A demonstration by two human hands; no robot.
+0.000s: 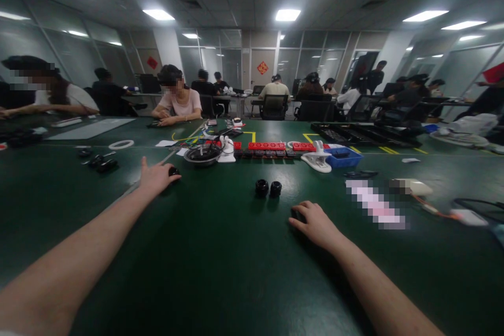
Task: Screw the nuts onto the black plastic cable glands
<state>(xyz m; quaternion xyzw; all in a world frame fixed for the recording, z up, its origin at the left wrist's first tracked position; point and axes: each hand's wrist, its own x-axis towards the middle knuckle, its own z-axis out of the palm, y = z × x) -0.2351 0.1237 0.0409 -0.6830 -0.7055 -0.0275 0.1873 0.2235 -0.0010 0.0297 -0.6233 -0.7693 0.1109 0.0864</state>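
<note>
- My left grip (154, 177) is closed to a narrow gap, with a small black piece (174, 171) between thumb and fingers; one finger stands out away from it.
- My right grip (316, 224) is curled low over the bench (228, 257), thumb and fingers about a dark piece (298, 215). Most of that piece is hidden under my fingers, and I cannot tell whether it touches the bench.
- Between my two grips, nearer the right, stand a left round part (261, 188) and a right round part (276, 189), both black, side by side with little space between them.
- Risk, in my judgement: both round parts look rounded enough to roll. A careless sweep of my right fingers could knock one into the other.
- Risk: the pieces in my grips look small and smooth. Too light a pinch could let one slip; too hard a squeeze could shoot it out.
- Risk: a thin pale strip (168, 157) runs beside my left grip. My wrist or forearm could catch it and drag it.
- Risk: loose black parts (105, 166) lie on the bench beyond my left forearm. They are dark like the held piece, so a dropped piece could be mistaken for one of them.
- Beyond the round parts, a white clip stand (317, 161) rises beside a blue bin (348, 161). A long reach forward with my right arm could topple the stand.
</note>
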